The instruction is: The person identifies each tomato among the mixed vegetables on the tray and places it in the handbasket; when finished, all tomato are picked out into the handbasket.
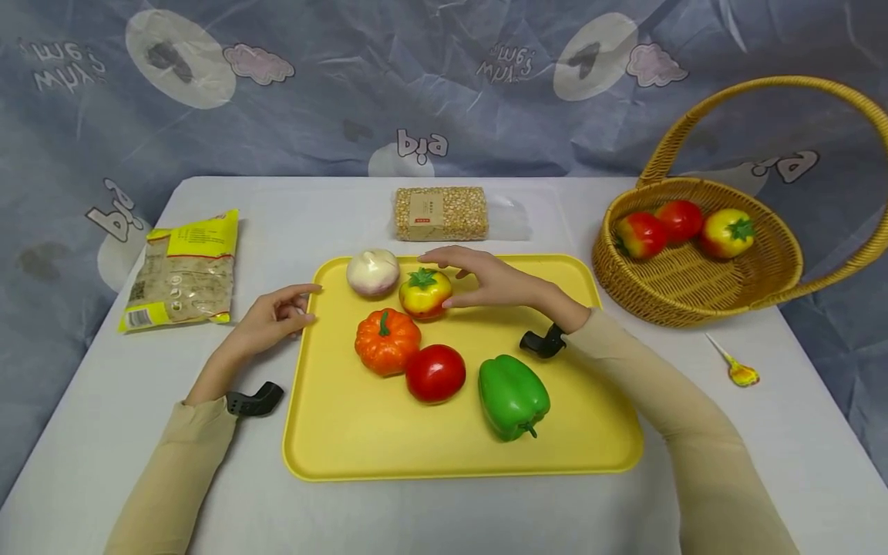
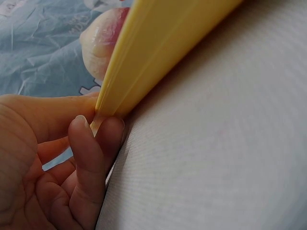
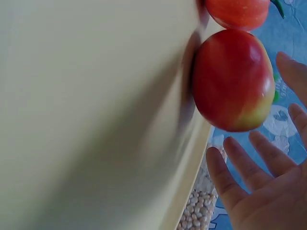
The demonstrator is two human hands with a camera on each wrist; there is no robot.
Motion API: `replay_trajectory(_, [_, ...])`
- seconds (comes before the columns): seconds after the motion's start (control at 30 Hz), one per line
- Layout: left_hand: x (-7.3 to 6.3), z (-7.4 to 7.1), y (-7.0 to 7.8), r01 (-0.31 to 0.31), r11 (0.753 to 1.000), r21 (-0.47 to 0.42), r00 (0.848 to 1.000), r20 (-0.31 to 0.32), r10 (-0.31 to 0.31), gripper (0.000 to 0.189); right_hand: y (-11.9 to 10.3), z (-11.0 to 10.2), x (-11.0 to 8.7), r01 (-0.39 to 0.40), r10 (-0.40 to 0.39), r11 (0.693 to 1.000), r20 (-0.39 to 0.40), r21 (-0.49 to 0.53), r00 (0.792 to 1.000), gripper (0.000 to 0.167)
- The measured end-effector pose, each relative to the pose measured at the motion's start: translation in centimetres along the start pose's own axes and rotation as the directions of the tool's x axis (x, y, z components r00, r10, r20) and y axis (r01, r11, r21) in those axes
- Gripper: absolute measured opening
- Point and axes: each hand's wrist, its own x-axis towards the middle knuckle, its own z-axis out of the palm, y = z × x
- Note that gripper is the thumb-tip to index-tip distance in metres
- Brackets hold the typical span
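My left hand pinches the left rim of the yellow tray; in the left wrist view its fingertips meet at the rim. Spread around a red-and-yellow toy tomato with a green leafy top is my right hand. The right wrist view shows those fingers apart, close beside the tomato. On the tray a white-and-purple bulb lies left of that tomato. Nearer are an orange pumpkin, a red tomato and a green bell pepper.
At the right stands a wicker basket with a tall handle and three red-and-yellow tomatoes inside. A bag of corn kernels lies behind the tray, a yellow-labelled packet at the left. A lollipop-like stick rests below the basket.
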Motion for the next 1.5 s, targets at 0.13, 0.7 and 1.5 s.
replay_trajectory(0.13, [0.1, -0.1, 0.0, 0.006, 1.0, 0.006, 1.0, 0.005, -0.006, 0.042, -0.1, 0.6, 0.5, 0.017, -0.016, 1.0, 0.035, -0.008, 0.999, 0.068])
replay_trajectory(0.7, [0.1, 0.0, 0.0, 0.01, 1.0, 0.008, 1.0, 0.008, -0.01, 0.043, 0.2, 1.7, 0.8, 0.011, -0.007, 0.999, 0.08, -0.049, 0.997, 0.065])
replay_trajectory(1.5, [0.1, 0.0, -0.1, 0.03, 0.999, -0.014, 1.0, 0.0, -0.03, 0.043, 0.2, -0.2, -2.6, -0.009, -0.008, 0.995, -0.165, -0.102, 0.986, 0.063])
